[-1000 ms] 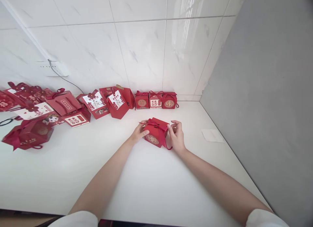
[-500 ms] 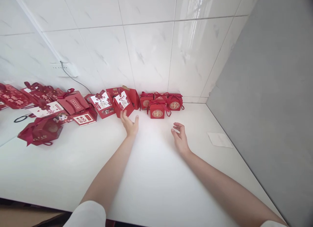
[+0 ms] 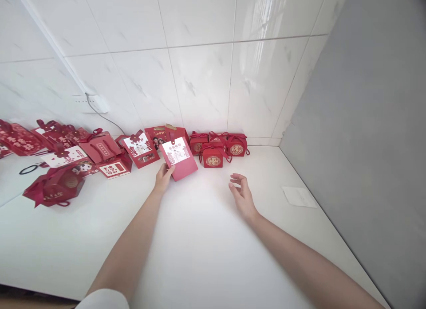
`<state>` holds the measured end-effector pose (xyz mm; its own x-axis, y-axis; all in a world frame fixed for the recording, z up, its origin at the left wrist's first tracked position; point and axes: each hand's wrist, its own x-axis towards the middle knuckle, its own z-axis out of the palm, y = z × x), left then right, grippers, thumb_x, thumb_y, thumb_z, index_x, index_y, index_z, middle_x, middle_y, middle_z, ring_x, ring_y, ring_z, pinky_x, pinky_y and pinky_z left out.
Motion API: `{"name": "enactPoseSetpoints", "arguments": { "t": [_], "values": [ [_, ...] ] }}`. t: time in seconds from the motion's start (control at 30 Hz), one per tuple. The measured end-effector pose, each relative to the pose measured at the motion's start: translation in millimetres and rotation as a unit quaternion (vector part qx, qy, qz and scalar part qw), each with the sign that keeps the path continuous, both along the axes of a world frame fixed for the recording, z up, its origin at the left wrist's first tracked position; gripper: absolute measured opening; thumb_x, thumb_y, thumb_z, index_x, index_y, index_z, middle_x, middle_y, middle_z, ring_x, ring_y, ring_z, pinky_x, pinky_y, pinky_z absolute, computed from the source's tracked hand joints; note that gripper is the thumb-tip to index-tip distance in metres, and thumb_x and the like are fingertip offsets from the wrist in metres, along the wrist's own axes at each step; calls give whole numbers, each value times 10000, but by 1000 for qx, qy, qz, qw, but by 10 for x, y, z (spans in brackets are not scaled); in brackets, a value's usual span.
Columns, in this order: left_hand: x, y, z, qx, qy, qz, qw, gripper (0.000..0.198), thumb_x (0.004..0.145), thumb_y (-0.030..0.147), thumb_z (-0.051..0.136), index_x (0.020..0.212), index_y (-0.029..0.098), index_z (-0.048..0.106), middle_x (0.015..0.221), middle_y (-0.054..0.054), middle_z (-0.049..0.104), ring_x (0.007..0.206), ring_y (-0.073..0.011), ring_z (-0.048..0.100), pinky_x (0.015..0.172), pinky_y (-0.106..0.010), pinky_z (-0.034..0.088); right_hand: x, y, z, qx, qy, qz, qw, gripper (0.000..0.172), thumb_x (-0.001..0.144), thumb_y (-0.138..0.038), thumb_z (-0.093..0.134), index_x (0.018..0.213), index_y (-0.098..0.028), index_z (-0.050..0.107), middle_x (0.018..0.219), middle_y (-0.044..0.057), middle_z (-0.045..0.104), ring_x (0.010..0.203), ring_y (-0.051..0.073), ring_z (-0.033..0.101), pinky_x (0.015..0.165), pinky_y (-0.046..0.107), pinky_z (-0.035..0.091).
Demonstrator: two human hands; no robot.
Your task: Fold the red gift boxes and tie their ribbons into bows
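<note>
My left hand (image 3: 164, 177) grips the lower left side of a red gift box (image 3: 185, 168) with a white printed card on its front. The box leans, tilted, off the row of boxes. My right hand (image 3: 243, 194) hovers over the white table with its fingers apart and curved, holding nothing. Between the hands and the wall sits a group of small red candy boxes with ribbon bows, the front one (image 3: 213, 161) bearing a gold emblem. A similar carded red box (image 3: 148, 158) stands left of the held one, and a wide red box (image 3: 159, 134) is partly hidden behind it.
More red boxes and bags fill the left, among them a ribboned hexagonal box (image 3: 58, 185) and a pink-red box (image 3: 104, 148). A cable runs from a wall socket (image 3: 91, 103). A white paper (image 3: 299, 197) lies at right beside a grey panel (image 3: 359, 136).
My left hand has taken hold of the carded red box and drawn it forward from the row, toward me. My right hand has stayed nearly in place.
</note>
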<state>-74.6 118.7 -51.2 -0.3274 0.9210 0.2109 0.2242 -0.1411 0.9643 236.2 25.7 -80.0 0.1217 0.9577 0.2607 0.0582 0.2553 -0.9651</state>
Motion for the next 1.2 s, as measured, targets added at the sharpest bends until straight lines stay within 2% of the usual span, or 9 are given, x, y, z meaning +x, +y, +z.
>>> {"name": "enactPoseSetpoints", "arguments": {
  "t": [0.23, 0.4, 0.47, 0.53, 0.7, 0.97, 1.07, 1.13, 1.2],
  "values": [
    [859, -594, -1, 10, -157, -204, 966, 601, 840, 561, 599, 1280, 152, 585, 1276, -141, 656, 1141, -340, 635, 966, -454, 512, -75, -213, 158, -17, 76, 203, 976, 603, 928, -472, 552, 1461, -345, 300, 1578, 66, 319, 1393, 235, 419, 1090, 460, 429],
    [1164, -761, -66, 34, -122, -322, 938, 593, 903, 542, 547, 1405, 236, 468, 1463, -108, 506, 1327, -317, 492, 1086, -456, 426, -71, -152, 150, -111, 181, 173, 962, 583, 802, -472, 715, 1299, -280, 478, 1365, 90, 556, 1127, 267, 631, 681, 345, 618],
    [1151, -757, -85, 28, -107, -368, 923, 617, 918, 552, 516, 1448, 249, 425, 1525, -102, 432, 1396, -313, 410, 1138, -461, 372, -49, -114, 144, -115, 215, 167, 955, 538, 799, -453, 725, 1263, -277, 515, 1350, 77, 573, 1128, 262, 635, 656, 309, 619],
    [1113, -744, -84, 16, -100, -385, 917, 614, 931, 532, 506, 1474, 266, 394, 1559, -86, 383, 1430, -308, 360, 1156, -462, 351, -35, -97, 154, -109, 239, 174, 949, 516, 827, -436, 703, 1292, -304, 521, 1372, 52, 571, 1176, 253, 616, 741, 317, 624],
    [1050, -712, -26, -77, -123, -375, 916, 582, 939, 557, 463, 1479, 367, 358, 1573, -39, 367, 1371, -353, 436, 967, -509, 514, -17, -104, 226, -103, 263, 208, 936, 635, 841, -391, 700, 1417, -402, 433, 1450, 2, 523, 1293, 259, 540, 988, 447, 548],
    [1050, -664, 6, -78, -183, -352, 914, 571, 926, 580, 471, 1436, 328, 413, 1512, -72, 450, 1319, -337, 491, 966, -513, 514, 11, -58, 221, -105, 236, 243, 935, 776, 835, -396, 698, 1492, -456, 290, 1513, -8, 442, 1327, 274, 503, 1019, 504, 510],
    [1075, -667, -42, -40, -168, -312, 934, 536, 898, 525, 568, 1367, 284, 468, 1431, -80, 531, 1278, -299, 532, 1020, -462, 483, -38, -94, 174, -65, 154, 188, 968, 745, 858, -453, 655, 1506, -400, 291, 1567, 24, 354, 1316, 283, 507, 1059, 502, 471],
    [1100, -673, -83, -1, -124, -294, 948, 533, 865, 481, 638, 1322, 253, 486, 1377, -88, 569, 1253, -280, 551, 1041, -427, 465, -63, -137, 151, -8, 50, 69, 996, 732, 886, -467, 610, 1520, -357, 259, 1615, 52, 240, 1388, 292, 420, 1121, 513, 395],
    [1128, -685, -114, 21, -54, -301, 952, 561, 820, 451, 700, 1292, 234, 489, 1336, -98, 591, 1220, -279, 573, 1029, -424, 465, -58, -182, 149, 79, -71, -64, 992, 716, 923, -423, 552, 1534, -331, 192, 1648, 65, 107, 1488, 301, 232, 1175, 561, 276]
  ]
}}
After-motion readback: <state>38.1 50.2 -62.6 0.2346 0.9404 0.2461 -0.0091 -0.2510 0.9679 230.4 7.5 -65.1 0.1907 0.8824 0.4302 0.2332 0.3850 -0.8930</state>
